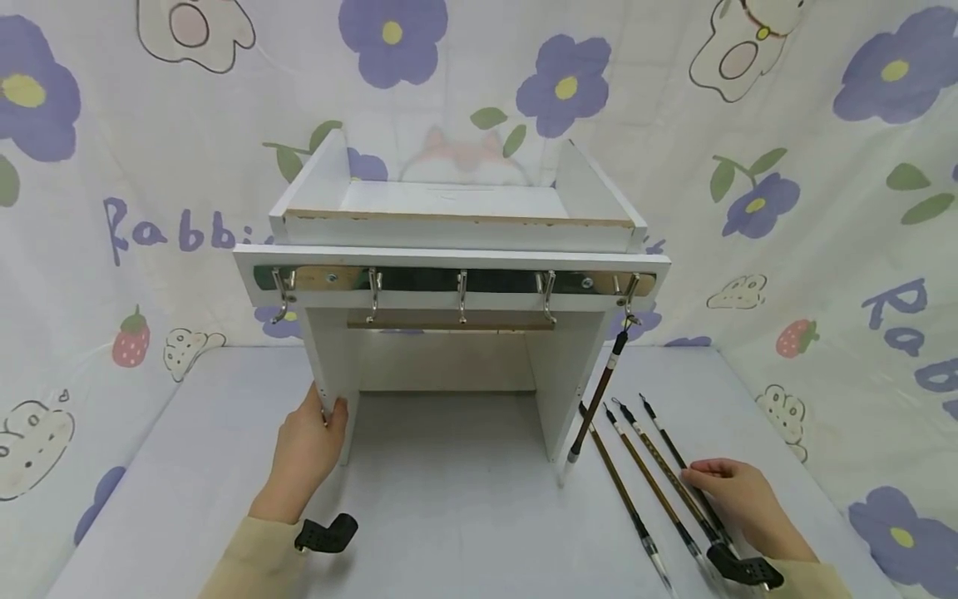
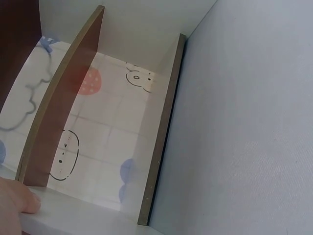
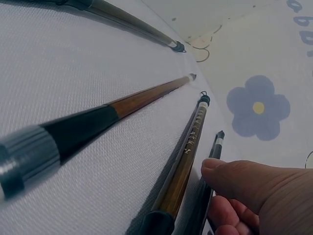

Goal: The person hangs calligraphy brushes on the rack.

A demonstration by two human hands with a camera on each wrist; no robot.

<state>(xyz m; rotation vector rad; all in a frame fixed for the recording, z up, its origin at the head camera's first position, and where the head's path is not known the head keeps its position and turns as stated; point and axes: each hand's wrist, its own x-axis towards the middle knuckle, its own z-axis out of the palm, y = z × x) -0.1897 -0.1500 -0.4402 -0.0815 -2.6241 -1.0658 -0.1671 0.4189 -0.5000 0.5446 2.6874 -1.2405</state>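
Observation:
My left hand (image 1: 305, 449) grips the front edge of the left side panel of a white shelf unit (image 1: 449, 235), thumb on the inner face. In the left wrist view, only a bit of that hand (image 2: 14, 203) shows at the lower left corner. With thumb and fingers, my right hand (image 1: 741, 503) pinches the dark handle of the rightmost writing brush (image 1: 662, 433); its upper end (image 3: 219, 141) sticks out past the thumb in the right wrist view. A brown writing brush (image 1: 600, 395) hangs by its loop from the far right hook (image 1: 631, 291), bristles downward.
To the left of the held brush lie several brushes, among them a patterned one (image 1: 659, 456) and a brown one (image 1: 624, 482), on the white tabletop (image 1: 464, 516). More metal hooks (image 1: 461, 295) line the unit's front rail. Behind stands a printed cloth (image 1: 479, 50).

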